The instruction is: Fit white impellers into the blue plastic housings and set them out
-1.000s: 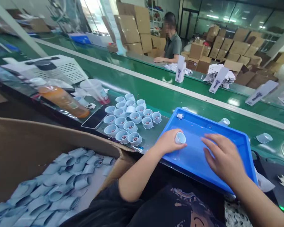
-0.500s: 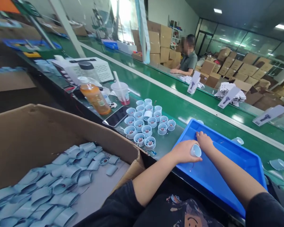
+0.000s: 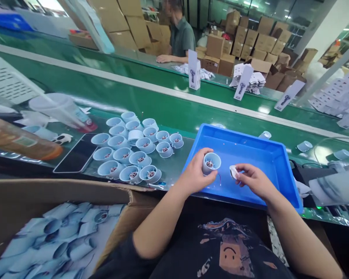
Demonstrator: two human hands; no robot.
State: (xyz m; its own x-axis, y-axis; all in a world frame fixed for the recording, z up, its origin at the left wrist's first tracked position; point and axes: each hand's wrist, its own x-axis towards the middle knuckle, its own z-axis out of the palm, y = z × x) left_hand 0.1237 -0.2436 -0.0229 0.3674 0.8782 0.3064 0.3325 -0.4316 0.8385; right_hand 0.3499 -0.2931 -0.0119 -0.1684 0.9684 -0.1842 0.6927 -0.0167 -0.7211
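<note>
My left hand (image 3: 196,174) is wrapped round a light blue cylindrical fan housing (image 3: 211,162), its open end up and a small motor with thin wires inside. Between the thumb and fingers of my right hand (image 3: 251,178) is a small white piece with a dark part (image 3: 233,172), too small to name. Both hands are over a blue plastic tray (image 3: 250,193), and the two held things are apart. To the left, several more light blue housings (image 3: 140,159) stand grouped on the bench, most with their open ends up.
A cardboard box (image 3: 75,186) with many loose blue housings stands at lower left. Beside the grouped housings lie a phone (image 3: 75,153), a plastic cup (image 3: 61,110) and an orange drink bottle (image 3: 20,135). Beyond the green conveyor (image 3: 163,104) a person (image 3: 182,38) is at the far side.
My right hand has drawn back from the tray's far left part and now holds the small white piece. The housing in my left hand now faces upward. The view has swung right.
</note>
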